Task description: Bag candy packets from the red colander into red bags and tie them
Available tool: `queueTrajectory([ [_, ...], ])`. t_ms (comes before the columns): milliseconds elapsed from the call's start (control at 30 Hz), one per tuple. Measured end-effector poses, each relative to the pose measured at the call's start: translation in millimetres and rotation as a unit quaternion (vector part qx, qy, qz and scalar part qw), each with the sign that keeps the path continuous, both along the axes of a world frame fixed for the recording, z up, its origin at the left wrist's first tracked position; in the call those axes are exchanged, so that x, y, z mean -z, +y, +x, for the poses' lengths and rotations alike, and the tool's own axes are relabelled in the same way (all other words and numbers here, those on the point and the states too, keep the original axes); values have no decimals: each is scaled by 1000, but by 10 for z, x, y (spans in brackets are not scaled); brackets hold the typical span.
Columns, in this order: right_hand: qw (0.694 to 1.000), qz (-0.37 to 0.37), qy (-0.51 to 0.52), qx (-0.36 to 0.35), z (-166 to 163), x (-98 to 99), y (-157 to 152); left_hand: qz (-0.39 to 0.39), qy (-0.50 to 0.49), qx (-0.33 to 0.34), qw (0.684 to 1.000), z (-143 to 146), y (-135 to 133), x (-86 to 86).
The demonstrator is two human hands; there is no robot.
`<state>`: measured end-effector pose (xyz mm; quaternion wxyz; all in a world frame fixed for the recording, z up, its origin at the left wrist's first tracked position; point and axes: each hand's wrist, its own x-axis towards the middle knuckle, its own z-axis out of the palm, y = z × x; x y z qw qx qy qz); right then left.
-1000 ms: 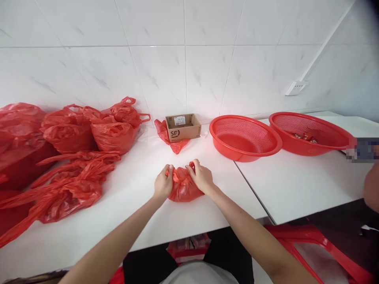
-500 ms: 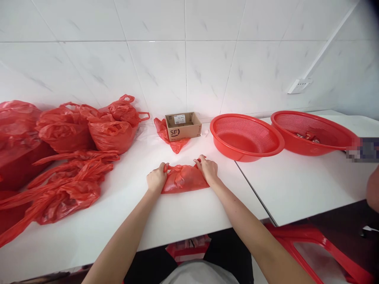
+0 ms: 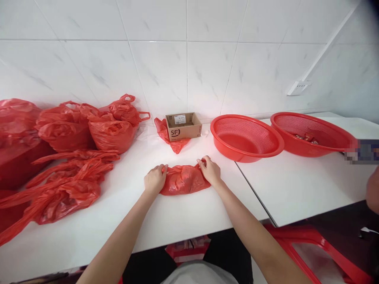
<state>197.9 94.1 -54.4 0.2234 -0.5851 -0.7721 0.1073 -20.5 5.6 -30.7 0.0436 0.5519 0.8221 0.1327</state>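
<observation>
A red plastic bag (image 3: 185, 182) lies on the white table in front of me, with a lump of something inside that I cannot make out. My left hand (image 3: 155, 180) is closed on the bag's left end, thumb and fingers pinching the plastic. At the opposite end, my right hand (image 3: 210, 170) pinches the upper right corner of the bag. Between the two hands the top edge of the plastic is gathered and wrinkled.
A small cardboard box (image 3: 189, 132) stands by the wall on a flat red bag (image 3: 161, 128). To the right are a red basket (image 3: 248, 157) and a second red basket (image 3: 316, 150) with small items. Several filled red bags (image 3: 114, 136) and loose bags (image 3: 68, 197) crowd the left. Part of another person (image 3: 372, 191) shows at the right edge.
My hands have moved slightly apart, pulling the bag's ends outward. The bag looks a little wider and its lump shows more clearly.
</observation>
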Motion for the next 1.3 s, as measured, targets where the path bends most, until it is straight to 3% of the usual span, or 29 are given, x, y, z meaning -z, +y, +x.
queueTrajectory([
  [200, 999, 33, 21, -6, -149, -74, -266, 41, -35, -37, 998, 416, -124, -67],
  [333, 998, -20, -9, -62, -200, -33, -306, 15, -48, -10, 999, 564, -77, 24],
  [600, 998, -36, -21, -50, -44, -46, -94, -55, -36, 19, 998, 124, 78, 16],
  [800, 997, -39, -56, -30, -124, 6, 43, -89, -12, 7, 996, 34, 228, 40],
  [1100, 999, 6, -45, -13, -202, 76, 183, -18, 27, 14, 999, 18, 336, 144],
  [1300, 1000, 20, -8, 14, -140, 83, 182, 1, -16, 8, 1000, -65, 297, 161],
])
